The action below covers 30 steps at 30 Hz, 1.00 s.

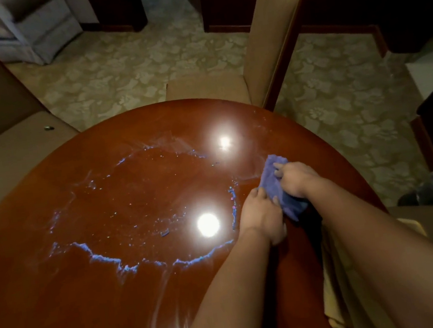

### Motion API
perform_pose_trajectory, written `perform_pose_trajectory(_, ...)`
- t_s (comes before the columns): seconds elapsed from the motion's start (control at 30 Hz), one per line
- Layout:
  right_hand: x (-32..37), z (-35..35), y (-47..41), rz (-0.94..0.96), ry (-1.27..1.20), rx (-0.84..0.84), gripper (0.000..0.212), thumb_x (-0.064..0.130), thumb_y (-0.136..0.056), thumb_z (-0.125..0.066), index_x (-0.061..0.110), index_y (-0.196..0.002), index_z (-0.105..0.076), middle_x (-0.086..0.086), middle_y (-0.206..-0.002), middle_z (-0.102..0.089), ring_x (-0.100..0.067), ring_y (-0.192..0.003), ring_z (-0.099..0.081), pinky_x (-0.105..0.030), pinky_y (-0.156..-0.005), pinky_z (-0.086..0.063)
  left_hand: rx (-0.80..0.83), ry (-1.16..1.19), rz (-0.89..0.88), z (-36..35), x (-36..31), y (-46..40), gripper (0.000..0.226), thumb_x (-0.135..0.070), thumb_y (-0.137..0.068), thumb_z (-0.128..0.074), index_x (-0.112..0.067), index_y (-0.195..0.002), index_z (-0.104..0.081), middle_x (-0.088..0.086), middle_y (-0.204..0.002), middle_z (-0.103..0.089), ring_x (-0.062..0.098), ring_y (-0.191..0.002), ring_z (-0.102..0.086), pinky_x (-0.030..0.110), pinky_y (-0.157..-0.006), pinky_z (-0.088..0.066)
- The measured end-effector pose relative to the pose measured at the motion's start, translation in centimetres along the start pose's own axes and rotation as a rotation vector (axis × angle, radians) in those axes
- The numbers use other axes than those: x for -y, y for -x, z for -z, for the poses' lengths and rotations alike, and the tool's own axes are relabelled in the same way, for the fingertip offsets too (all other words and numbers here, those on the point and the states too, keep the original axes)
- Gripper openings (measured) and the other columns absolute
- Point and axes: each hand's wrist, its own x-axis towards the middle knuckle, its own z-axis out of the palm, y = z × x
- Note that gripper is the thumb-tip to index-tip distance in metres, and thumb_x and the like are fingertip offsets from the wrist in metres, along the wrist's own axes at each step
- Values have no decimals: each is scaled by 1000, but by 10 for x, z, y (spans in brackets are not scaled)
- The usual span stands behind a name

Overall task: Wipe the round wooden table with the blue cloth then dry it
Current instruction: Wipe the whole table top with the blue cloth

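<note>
Both hands gripped the cloth [279, 188] at the table's [63, 313] right side: right hand [297, 179] curled over its top, left hand [262, 216] pinching its near edge. Wiping looked barely begun; a ring of wet streaks [103, 258] covered the middle, and drying was still to come. A chair [263, 53] stood beyond the far rim, a yellow towel [339, 297] hung near right. Nothing blocked the wiping.

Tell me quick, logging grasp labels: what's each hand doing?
Left hand: grips the crumpled blue cloth.
Right hand: grips the same cloth.
</note>
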Motion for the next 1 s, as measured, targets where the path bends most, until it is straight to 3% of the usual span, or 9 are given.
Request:
perform_pose_trajectory(0.17, 25, 9, -19, 111, 39, 17, 48, 11, -100, -38, 22, -147, -38, -2, -158, -22, -35, -140, -28, -43, -113, -29, -13, -43, 71, 3, 13, -2, 36, -31, -92, -43, -12, -121, -55, 12, -119, -60, 28, -111, -51, 34, -92, -33)
perform_pose_trajectory(0.3, 52, 11, -22, 204, 41, 3, 47, 15, -102, -37, 23, -148, -36, -3, -158, -21, -33, -142, -25, -29, -109, -26, 22, -24, 123, 1, 18, 6, 33, -26, -92, -44, -13, -119, -60, 11, -119, -62, 30, -111, -53, 32, -85, -34)
perform_pose_trajectory(0.4, 69, 5, -15, 233, 33, -5, 47, 14, -102, -36, 22, -148, -34, -1, -159, -20, -32, -140, -28, -28, -108, -26, 29, 20, 172, 2, 24, 8, 29, -27, -90, -48, -17, -111, -65, 6, -113, -67, 27, -106, -58, 30, -78, -31)
perform_pose_trajectory(0.47, 69, -3, -9, 230, -4, -8, 45, 21, -104, -37, 23, -149, -33, -5, -158, -21, -31, -137, -33, -29, -109, -29, 44, -15, 185, 3, 22, 9, 39, -31, -89, -49, -17, -123, -60, 6, -123, -64, 31, -121, -51, 39, -97, -34)
perform_pose_trajectory(0.53, 61, -13, -7, 227, 8, -58, 45, 31, -104, -36, 27, -148, -34, -16, -154, -26, -32, -134, -37, -33, -108, -34, 56, -8, 194, 5, 18, 12, 48, -32, -87, -51, -16, -133, -53, 8, -135, -55, 33, -133, -38, 47, -111, -26)
perform_pose_trajectory(0.77, 40, -24, 28, 27, 35, -45, 49, 21, -104, -33, 21, -152, -22, -14, -157, -17, -38, -138, -29, -39, -108, -30, 101, -38, 99, -4, 11, 30, 32, -31, -94, -49, -17, -120, -61, 8, -128, -59, 29, -121, -47, 33, -104, -28)
perform_pose_trajectory(0.9, 24, -43, 34, 33, -65, -4, 49, 20, -103, -30, 18, -152, -25, -5, -160, -14, -33, -141, -28, -45, -112, -30, 132, 34, 94, -12, 8, 44, 41, -37, -92, -52, -16, -127, -58, 13, -140, -44, 28, -123, -45, 33, -107, -27)
perform_pose_trajectory(1.0, 16, -54, 51, 53, -110, 5, 47, 15, -103, -30, 15, -150, -32, -4, -159, -17, -27, -143, -26, -39, -115, -25, 116, 62, 42, -18, 7, 63, 40, -35, -91, -52, -16, -126, -59, 9, -140, -45, 26, -121, -48, 32, -108, -27)
